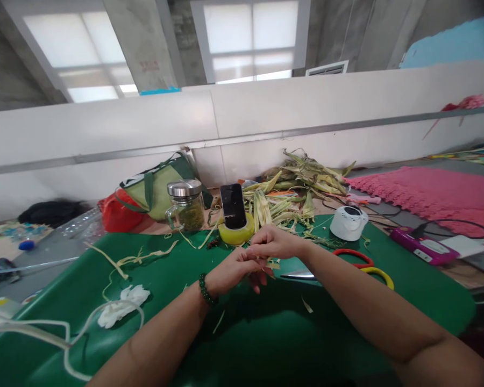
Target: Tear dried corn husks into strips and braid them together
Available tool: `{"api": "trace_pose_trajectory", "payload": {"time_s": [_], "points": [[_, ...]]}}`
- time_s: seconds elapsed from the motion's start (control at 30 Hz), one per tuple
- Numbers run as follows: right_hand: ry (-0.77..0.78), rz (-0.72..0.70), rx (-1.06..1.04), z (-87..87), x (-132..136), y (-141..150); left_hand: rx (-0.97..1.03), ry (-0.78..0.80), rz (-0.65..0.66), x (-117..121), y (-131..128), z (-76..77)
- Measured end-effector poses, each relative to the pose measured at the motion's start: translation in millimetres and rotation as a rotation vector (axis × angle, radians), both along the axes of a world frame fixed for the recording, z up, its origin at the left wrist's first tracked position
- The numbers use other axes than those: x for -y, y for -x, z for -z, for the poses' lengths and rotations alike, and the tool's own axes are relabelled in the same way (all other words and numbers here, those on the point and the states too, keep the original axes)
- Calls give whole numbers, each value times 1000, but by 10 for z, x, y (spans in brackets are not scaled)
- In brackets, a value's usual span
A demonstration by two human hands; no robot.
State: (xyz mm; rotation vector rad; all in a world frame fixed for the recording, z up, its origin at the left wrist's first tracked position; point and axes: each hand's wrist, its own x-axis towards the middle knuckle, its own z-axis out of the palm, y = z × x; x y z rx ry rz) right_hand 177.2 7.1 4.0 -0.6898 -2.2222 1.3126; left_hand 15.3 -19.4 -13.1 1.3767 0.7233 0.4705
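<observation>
Above the green mat (pixel 177 338), my left hand (pixel 236 269) and my right hand (pixel 272 243) meet, fingers pinched together. A pale corn husk strip (pixel 273 264) shows at the fingers; most of it is hidden. Scissors (pixel 375 266) with one red and one yellow handle lie beneath my right forearm, blades toward my hands. Just beyond my hands, a phone (pixel 233 206) leans upright in a yellow holder (pixel 236 232). Corn husks (pixel 262 207) are heaped behind and to the right of it. Loose husk strips (pixel 149 255) lie on the mat's left side.
A lidded glass jar (pixel 185 207) stands back left, before a green bag (pixel 161 185). White crumpled tissue (pixel 125 305) and a white cable (pixel 66 338) lie at left. To the right are a white thread cone (pixel 348 223), a purple power strip (pixel 423 246) and pink fabric (pixel 439 193).
</observation>
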Motion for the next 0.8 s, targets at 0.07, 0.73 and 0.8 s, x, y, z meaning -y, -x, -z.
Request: {"api": "trace_pose_trajectory", "payload": {"time_s": [0.07,0.73,0.8], "points": [[-61,28,10,22,-4,12,-16,-9,-11,0,-7,18],[-1,-29,149,-32,-106,-152,-5,-60,-130,-78,20,2],[-37,-15,174,-35,-101,-147,25,-41,-171,-91,13,14]]}}
